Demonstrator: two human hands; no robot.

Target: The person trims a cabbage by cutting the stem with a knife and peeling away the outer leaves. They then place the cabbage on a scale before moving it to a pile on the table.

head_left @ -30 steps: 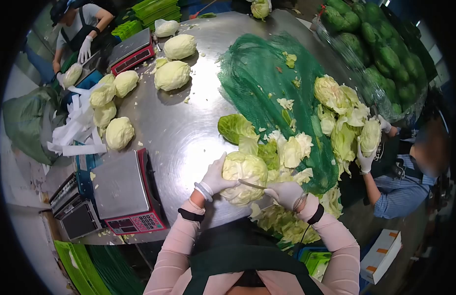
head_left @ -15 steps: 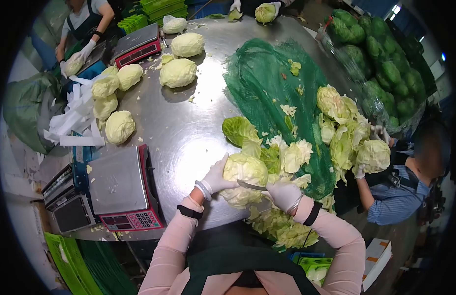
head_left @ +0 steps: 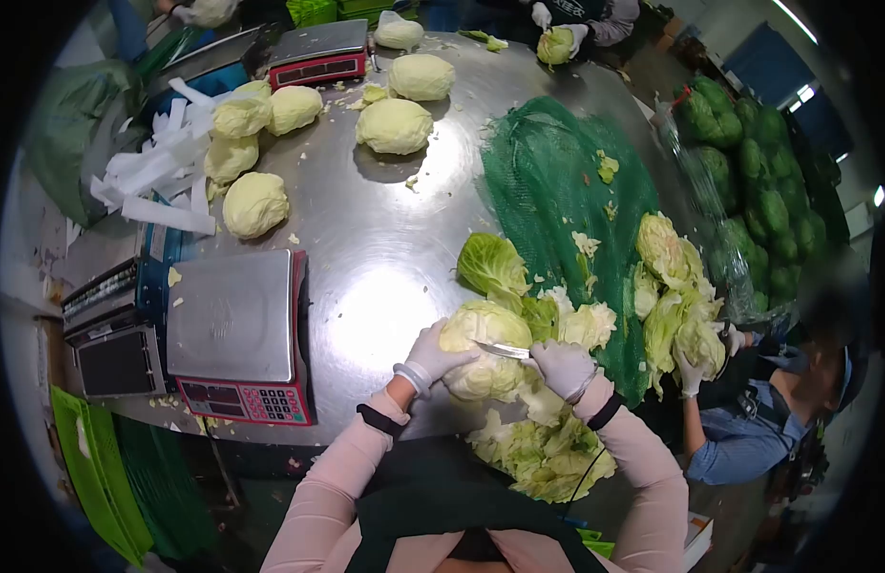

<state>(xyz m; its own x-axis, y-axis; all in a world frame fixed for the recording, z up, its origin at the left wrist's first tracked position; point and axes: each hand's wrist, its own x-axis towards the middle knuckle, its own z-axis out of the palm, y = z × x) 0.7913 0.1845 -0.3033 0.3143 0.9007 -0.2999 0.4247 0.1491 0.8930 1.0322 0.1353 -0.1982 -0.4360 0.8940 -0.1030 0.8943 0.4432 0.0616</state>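
A pale green cabbage [head_left: 481, 382] sits at the table's near edge in front of me. My gloved left hand [head_left: 435, 359] grips its left side, fingers against the leaves. In my gloved right hand [head_left: 565, 371] is a small knife [head_left: 505, 350], its handle hidden in my fist. The curved blade points left and lies across the cabbage's upper face. Loose outer leaves [head_left: 490, 265] lie just behind the cabbage, and a heap of trimmed leaves [head_left: 538, 454] is below its near right side.
Peeled cabbages [head_left: 395, 126] stand at the back left. A red scale [head_left: 234, 320] is at my left, another scale [head_left: 318, 53] farther back. Green netting [head_left: 567, 181] covers the table's right part. Bagged cabbages [head_left: 748, 172] stand beyond. Co-workers handle cabbages at the right and far side.
My view has shifted, so the table's contents appear moved. The knife blade sits higher across the cabbage and shows its bright side. The right co-worker's hands and cabbage are lower in view.
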